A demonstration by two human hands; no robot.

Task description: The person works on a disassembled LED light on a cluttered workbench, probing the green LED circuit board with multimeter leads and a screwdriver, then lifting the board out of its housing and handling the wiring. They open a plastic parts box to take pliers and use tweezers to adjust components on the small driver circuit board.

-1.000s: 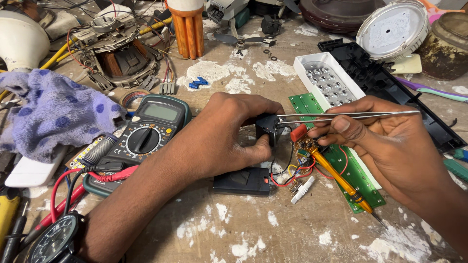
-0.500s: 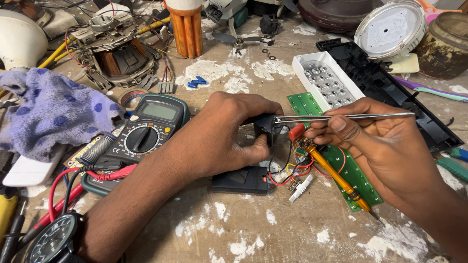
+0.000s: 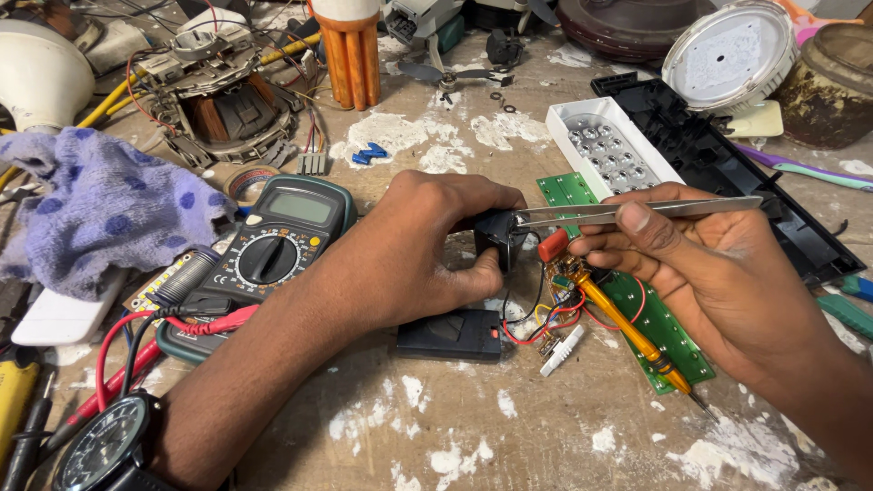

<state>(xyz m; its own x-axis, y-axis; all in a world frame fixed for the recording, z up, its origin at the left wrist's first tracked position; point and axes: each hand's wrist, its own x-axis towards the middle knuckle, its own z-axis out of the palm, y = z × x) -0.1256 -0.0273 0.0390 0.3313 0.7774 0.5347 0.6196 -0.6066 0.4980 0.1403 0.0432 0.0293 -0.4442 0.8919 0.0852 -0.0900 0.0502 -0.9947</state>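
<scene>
Two bare hands are engaged over a small wired circuit board (image 3: 566,273) lying on the paint-flecked wooden bench (image 3: 436,427) beside a long green board (image 3: 650,318): the left hand (image 3: 427,250) is curled shut around a small black block-shaped component (image 3: 496,238), and the right hand (image 3: 700,273) is pinched closed on long steel tweezers (image 3: 627,211), an orange-handled tool (image 3: 627,332) tucked beneath it. The step in hand is judged to be fine placing or probing at the block. Steady support and precise tip alignment would be called for next.
</scene>
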